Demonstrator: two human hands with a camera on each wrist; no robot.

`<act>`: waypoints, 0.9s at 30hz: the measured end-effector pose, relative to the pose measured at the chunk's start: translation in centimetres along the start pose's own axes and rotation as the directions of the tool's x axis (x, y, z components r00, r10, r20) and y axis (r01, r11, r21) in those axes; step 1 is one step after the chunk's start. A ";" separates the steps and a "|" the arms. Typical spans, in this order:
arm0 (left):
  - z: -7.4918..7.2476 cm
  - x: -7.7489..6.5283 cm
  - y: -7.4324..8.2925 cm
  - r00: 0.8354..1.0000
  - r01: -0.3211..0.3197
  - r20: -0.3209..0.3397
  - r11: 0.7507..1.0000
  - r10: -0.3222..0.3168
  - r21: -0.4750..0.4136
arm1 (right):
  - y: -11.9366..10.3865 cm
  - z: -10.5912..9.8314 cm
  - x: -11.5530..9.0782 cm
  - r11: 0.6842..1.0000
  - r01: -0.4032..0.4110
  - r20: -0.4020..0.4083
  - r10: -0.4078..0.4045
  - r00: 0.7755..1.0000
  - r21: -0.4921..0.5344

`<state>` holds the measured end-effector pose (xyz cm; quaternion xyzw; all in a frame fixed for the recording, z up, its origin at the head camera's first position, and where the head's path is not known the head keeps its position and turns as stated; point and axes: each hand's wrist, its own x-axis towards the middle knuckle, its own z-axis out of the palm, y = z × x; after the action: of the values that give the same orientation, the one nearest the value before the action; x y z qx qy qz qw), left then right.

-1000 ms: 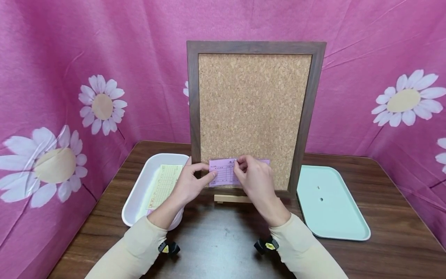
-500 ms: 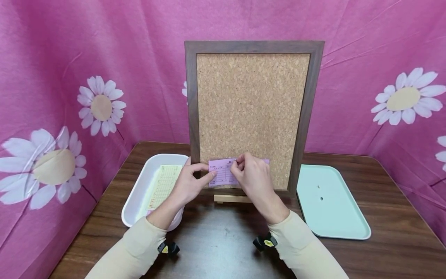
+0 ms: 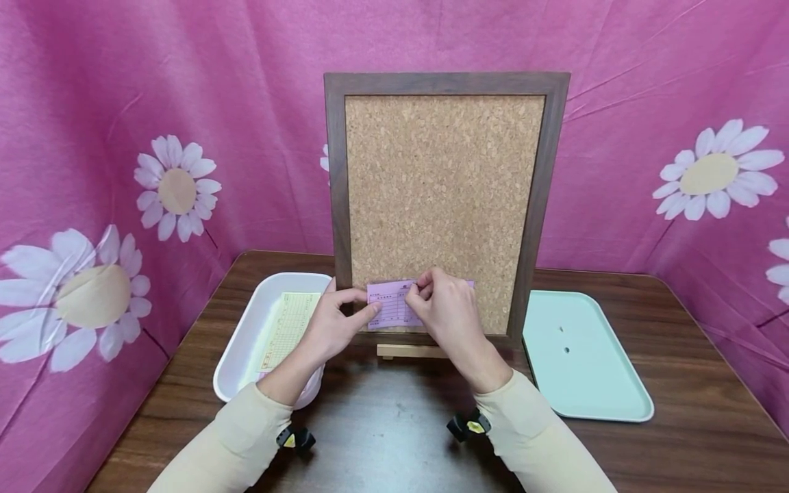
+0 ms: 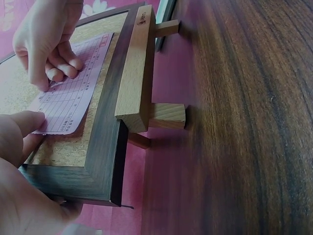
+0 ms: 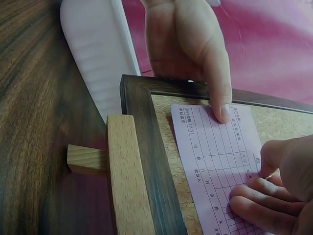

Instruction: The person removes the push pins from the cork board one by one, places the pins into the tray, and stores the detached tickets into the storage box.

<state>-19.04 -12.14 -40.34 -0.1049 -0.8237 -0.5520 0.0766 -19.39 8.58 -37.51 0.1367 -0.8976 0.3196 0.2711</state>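
A framed corkboard (image 3: 444,185) leans upright on a small wooden easel (image 3: 409,351). Against its lower part lies a pink printed receipt slip (image 3: 387,313), whose right portion is behind my right hand (image 3: 453,311). My left hand (image 3: 333,318) holds the slip's left edge, thumb in front, while other fingers reach behind the frame (image 4: 73,183). Thumb and index finger of the right hand pinch a tiny pin at the slip's upper middle; the fingertips hide most of it. In the right wrist view its remaining fingers lie over the slip (image 5: 195,147).
To the left, partly behind my left forearm, stands a white tub (image 3: 237,356) holding a yellow printed slip (image 3: 292,322) with pink paper beneath. A pale green tray (image 3: 598,383) at right carries two tiny objects. A pink flowered curtain (image 3: 265,137) encloses the wooden table (image 3: 382,438).
My right fingertips have shifted slightly left and in toward the slip, and the silvery glint between them is now covered. The left hand keeps its hold on the edge.
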 end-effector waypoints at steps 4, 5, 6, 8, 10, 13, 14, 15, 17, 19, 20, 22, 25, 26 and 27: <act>0.0 0.0 0.0 1.000 0.005 0.002 1.000 -0.005 0.004 | 0.1 -0.1 0.1 1.000 -0.012 0.013 0.012 1.000 0.021; 0.0 0.0 0.0 1.000 0.006 0.001 1.000 -0.006 0.006 | 0.1 0.0 0.1 1.000 -0.013 0.015 0.012 1.000 0.026; 0.0 0.0 0.0 1.000 0.006 0.001 1.000 -0.006 0.008 | 0.1 0.0 0.1 0.999 -0.012 0.016 0.011 1.000 0.032; 0.0 0.0 0.0 1.000 0.008 0.001 1.000 -0.008 0.014 | 0.2 0.0 0.0 0.999 -0.009 0.015 0.009 1.000 0.043; 0.0 0.0 0.0 1.000 0.010 0.001 1.000 -0.010 0.014 | 0.3 0.0 0.0 0.998 -0.004 0.012 0.003 1.000 0.055; 0.0 0.0 0.1 1.000 0.012 0.002 1.000 -0.012 0.009 | 0.4 0.0 0.0 0.998 0.006 0.005 -0.006 1.000 0.069; 0.0 0.0 0.1 1.000 0.012 0.002 1.000 -0.012 0.007 | 0.5 0.0 0.0 0.997 0.008 0.003 -0.008 1.000 0.071; -0.1 0.0 0.1 1.000 0.013 0.003 1.000 -0.013 0.005 | 0.5 0.0 0.0 0.997 0.011 0.001 -0.011 1.000 0.072; -0.1 0.0 0.1 1.000 0.012 0.005 1.000 -0.012 0.000 | 0.5 0.0 0.0 0.997 0.014 0.000 -0.014 1.000 0.074; -0.1 0.0 0.0 1.000 0.012 0.007 1.000 -0.012 -0.001 | 0.6 0.0 0.0 0.997 0.015 0.000 -0.015 1.000 0.074; -0.1 0.0 0.0 1.000 0.012 0.008 1.000 -0.012 0.000 | 0.6 0.0 0.0 0.997 0.016 0.000 -0.016 1.000 0.074; -0.1 0.0 0.0 1.000 0.010 0.010 1.000 -0.010 0.000 | 0.6 0.0 -0.1 0.997 0.019 -0.002 -0.019 1.000 0.077; -0.1 0.0 0.0 1.000 0.009 0.009 1.000 -0.009 -0.001 | 0.7 0.0 -0.1 0.996 0.018 -0.007 -0.018 1.000 0.085; -0.1 0.0 0.0 1.000 0.008 0.009 1.000 -0.008 -0.001 | 0.7 0.0 -0.1 0.996 0.018 -0.007 -0.017 1.000 0.089; -0.1 0.0 0.0 1.000 0.007 0.008 1.000 -0.007 -0.002 | 0.7 0.0 -0.1 0.996 0.015 -0.007 -0.015 1.000 0.092</act>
<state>-19.03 -12.22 -40.26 -0.1042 -0.8238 -0.5525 0.0715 -19.61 9.12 -37.99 0.1547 -0.8801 0.3588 0.2697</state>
